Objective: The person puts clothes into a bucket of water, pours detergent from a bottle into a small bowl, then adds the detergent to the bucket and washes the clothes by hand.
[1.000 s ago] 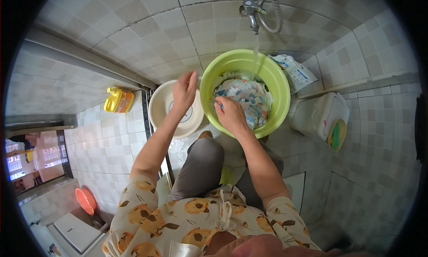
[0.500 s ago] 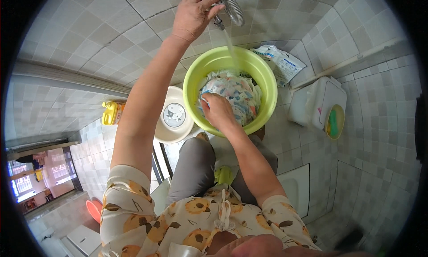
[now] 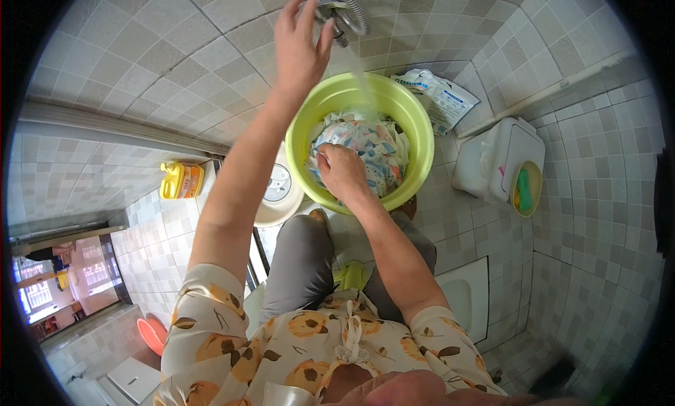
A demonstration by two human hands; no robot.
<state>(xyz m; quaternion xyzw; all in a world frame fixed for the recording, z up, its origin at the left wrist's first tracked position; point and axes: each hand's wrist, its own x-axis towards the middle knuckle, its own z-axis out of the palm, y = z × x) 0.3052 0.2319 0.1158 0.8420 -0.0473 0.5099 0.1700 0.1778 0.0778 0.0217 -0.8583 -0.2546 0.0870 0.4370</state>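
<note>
A stream of water runs from the metal faucet on the tiled wall into a lime-green basin. My left hand is raised beside the faucet, fingers spread and holding nothing. Wet patterned cloth, white with blue and orange shapes, lies bunched in the basin. Over the near left part of the cloth is my right hand, its fingers curled in at the fabric. The fingertips are partly hidden.
Left of the basin sits a cream basin with a cartoon bottom, and a yellow jug beyond my left arm. A plastic package leans at the wall. At right stands a white lidded bin with a small yellow bowl on its side.
My left hand has let go of the faucet and opened, moving slightly left and down. My right hand stays at the cloth, and the water keeps running.
</note>
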